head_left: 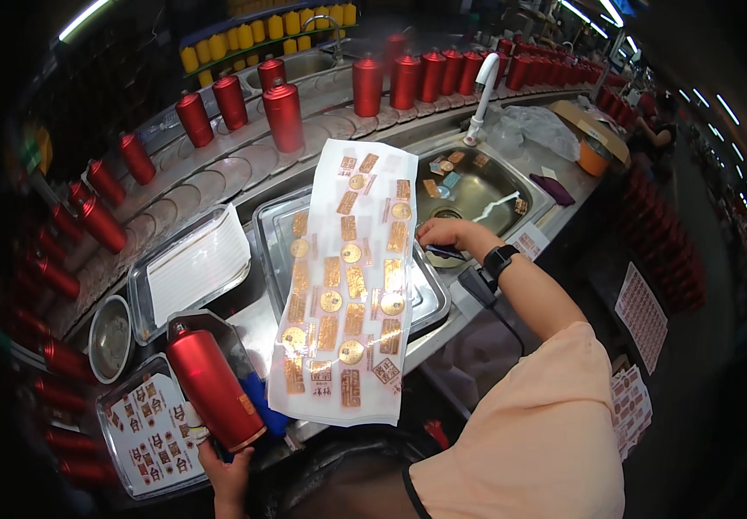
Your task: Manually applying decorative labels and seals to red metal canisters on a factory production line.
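My left hand point(228, 471) grips the base of a glossy red bottle point(211, 381), which tilts with its neck pointing up and left. A small gold label point(246, 404) shows low on the bottle's side. My right hand point(453, 233), with a watch on the wrist, is closed at the sink's near edge. Beneath its fingers shows a small dark object point(445, 252), its kind unclear. Between my hands, a long white sheet of gold and brown decals point(365, 285) lies across a metal tray point(429, 294).
Loose decals lie in the sink point(512, 186) below a white tap point(481, 95). Red bottles point(282, 117) line a curved conveyor point(243, 164) behind. At left are a tray with white paper point(200, 268), a metal bowl point(112, 339) and a tray of decal sheets point(153, 437).
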A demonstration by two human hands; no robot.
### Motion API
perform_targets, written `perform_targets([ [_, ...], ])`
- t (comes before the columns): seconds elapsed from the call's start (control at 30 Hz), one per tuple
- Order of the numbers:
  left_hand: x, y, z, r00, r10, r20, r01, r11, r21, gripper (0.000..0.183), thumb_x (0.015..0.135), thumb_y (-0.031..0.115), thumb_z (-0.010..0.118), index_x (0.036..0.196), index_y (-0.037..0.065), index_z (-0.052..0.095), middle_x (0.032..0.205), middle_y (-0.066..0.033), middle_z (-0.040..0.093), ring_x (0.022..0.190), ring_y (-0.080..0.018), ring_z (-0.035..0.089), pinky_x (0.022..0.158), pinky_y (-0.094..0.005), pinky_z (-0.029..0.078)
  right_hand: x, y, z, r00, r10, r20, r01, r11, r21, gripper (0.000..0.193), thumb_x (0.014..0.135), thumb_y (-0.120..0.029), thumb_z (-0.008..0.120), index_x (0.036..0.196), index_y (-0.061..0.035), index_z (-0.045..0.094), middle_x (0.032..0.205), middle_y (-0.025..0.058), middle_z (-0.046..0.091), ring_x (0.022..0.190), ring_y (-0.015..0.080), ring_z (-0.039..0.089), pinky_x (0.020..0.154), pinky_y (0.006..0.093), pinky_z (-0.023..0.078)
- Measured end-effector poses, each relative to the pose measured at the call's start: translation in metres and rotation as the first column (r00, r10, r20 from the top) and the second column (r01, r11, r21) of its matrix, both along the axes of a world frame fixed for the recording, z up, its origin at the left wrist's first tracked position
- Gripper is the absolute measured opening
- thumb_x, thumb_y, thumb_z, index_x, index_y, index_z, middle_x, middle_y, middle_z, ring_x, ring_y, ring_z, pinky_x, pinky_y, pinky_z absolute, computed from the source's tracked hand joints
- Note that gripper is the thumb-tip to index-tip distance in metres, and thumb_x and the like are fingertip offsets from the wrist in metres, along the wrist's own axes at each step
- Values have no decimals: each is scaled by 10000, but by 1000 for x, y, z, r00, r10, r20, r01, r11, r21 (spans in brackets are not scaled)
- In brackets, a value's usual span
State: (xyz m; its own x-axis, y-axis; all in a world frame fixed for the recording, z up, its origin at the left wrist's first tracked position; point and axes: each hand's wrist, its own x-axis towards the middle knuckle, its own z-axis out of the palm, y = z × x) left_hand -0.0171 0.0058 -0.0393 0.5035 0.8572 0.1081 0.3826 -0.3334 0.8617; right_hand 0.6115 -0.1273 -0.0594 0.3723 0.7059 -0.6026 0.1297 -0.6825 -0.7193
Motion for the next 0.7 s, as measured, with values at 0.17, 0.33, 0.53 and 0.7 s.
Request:
perform_targets([
  [0.17, -2, -4, 6, 997, 21, -79, -20, 1000, 3, 885, 726, 294, 881, 1405, -31, 415, 1338, -207, 525, 1253, -324, 505, 1085, -413, 360, 13, -14, 24, 993, 41, 112, -51, 995, 90, 267, 779, -98, 701, 1019, 8, 748, 934, 48, 736, 838, 134, 649, 809, 245, 491],
  [0.33, -9, -2, 8, 996, 3, -84, -10, 997, -78, 926, 744, 314, 864, 1439, -53, 372, 1399, -210, 478, 1310, -327, 459, 1111, -417, 334, 18, -65, 79, 989, -110, 97, 78, 955, 287, 269, 753, -62, 706, 1008, 16, 739, 999, 68, 740, 856, 115, 652, 809, 216, 489],
  [0.53, -17, -2, 16, 996, 0, -85, -10, 993, -117, 948, 696, 241, 835, 1460, -59, 361, 1430, -205, 472, 1335, -311, 448, 1133, -411, 313, -23, -92, 116, 984, -168, 53, 133, 908, 396, 272, 809, -77, 699, 1064, 17, 689, 946, 37, 705, 847, 85, 638, 803, 208, 486],
  [0.7, -21, 2, 13, 992, -6, -126, -7, 995, -103, 938, 693, 205, 821, 1465, -53, 356, 1423, -195, 476, 1331, -308, 450, 1132, -410, 313, -51, -85, 117, 976, -218, 4, 193, 873, 447, 247, 795, -54, 738, 1033, -18, 683, 908, 0, 672, 803, 58, 611, 746, 189, 479],
])
